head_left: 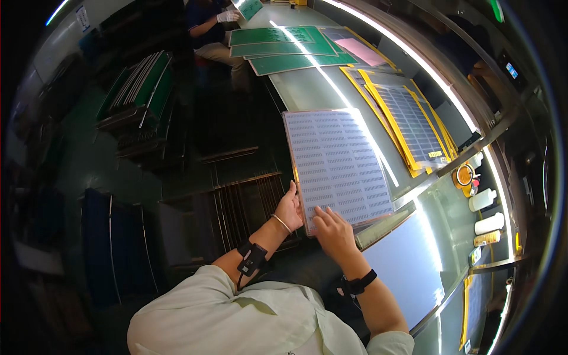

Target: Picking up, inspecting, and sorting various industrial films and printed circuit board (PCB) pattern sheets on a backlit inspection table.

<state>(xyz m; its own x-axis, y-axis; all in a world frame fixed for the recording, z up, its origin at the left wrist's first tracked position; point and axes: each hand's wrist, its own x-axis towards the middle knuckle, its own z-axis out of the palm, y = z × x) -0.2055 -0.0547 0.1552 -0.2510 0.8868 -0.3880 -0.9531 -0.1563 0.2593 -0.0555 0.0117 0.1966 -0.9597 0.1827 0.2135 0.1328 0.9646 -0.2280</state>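
A light blue-grey circuit board panel (342,163) with rows of fine markings and a copper-coloured rim lies tilted at the bench's left edge, its near-left corner over my lap. My left hand (289,208) grips its left edge near that corner, partly hidden beneath the panel. On the panel's near-left corner rest the fingertips of my right hand (336,234), fingers apart and slightly bent. Its thumb is hard to make out.
Green panels (284,44) lie at the bench's far end, where a person with a white glove (228,16) handles another. Yellow-edged film sheets (408,118) lie right. Racks (139,89) stand left. White bottles (489,223) line the right side; a pale panel (396,266) lies nearby.
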